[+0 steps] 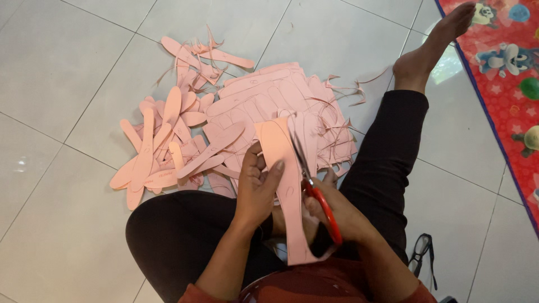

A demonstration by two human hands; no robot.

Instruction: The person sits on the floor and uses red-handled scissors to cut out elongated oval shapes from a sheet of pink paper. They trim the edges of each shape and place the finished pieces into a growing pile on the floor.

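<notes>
The pink strip [287, 185] hides most of the right hand [331, 210]; the play mat [499, 78] runs off the right edge; the eyeglasses [420, 253] on the floor [67, 67] are partly cut off.

Bright even daylight, soft glare on glossy floor tiles [67, 67], faint shadows, sharp focus, slight wide-angle stretch

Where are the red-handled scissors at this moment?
In the head view, the red-handled scissors are in the right hand, just right of centre, cutting the pink sheet piece that the left hand holds.
</notes>
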